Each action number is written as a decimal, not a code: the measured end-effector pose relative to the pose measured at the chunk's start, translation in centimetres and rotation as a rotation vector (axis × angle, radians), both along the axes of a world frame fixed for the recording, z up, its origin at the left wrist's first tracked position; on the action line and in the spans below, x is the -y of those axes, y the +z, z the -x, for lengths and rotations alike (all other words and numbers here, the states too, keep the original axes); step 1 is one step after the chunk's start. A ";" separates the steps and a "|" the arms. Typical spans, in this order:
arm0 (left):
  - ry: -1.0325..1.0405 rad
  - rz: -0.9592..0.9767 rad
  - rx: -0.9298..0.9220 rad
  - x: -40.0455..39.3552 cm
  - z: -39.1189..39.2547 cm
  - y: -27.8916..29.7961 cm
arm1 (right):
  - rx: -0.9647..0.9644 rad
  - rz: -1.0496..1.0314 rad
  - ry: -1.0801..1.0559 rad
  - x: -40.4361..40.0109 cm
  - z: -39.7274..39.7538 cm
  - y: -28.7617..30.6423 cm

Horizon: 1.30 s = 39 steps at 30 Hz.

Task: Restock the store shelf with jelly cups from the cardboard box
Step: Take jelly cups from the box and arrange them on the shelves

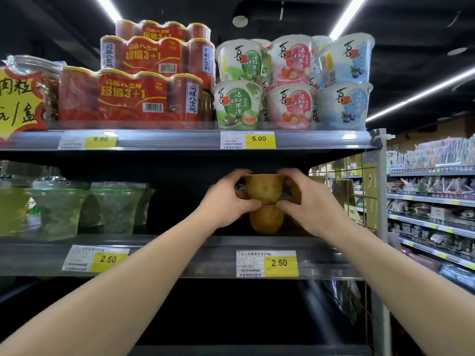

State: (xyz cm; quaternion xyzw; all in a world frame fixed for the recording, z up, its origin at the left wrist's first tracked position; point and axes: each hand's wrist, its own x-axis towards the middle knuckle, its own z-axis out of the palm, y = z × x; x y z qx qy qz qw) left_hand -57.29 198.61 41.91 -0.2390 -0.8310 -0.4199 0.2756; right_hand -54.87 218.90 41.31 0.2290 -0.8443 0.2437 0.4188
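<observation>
An amber jelly cup sits stacked on a second amber jelly cup that stands on the middle shelf, right of centre. My left hand grips the upper cup from the left, thumb at the seam between the two cups. My right hand grips it from the right, fingers over its rim. More amber cups are partly hidden behind my right hand. The cardboard box is out of view.
Green jelly cups stand at the left of the same shelf, with a dark gap between them and the amber cups. The upper shelf hangs close above, holding red can packs and tall jelly tubs. A wire side panel borders the right.
</observation>
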 end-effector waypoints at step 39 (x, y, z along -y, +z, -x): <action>0.000 0.114 0.150 14.0 -20.2 -21.6 | 0.391 -0.300 -0.080 13.2 -18.3 -21.9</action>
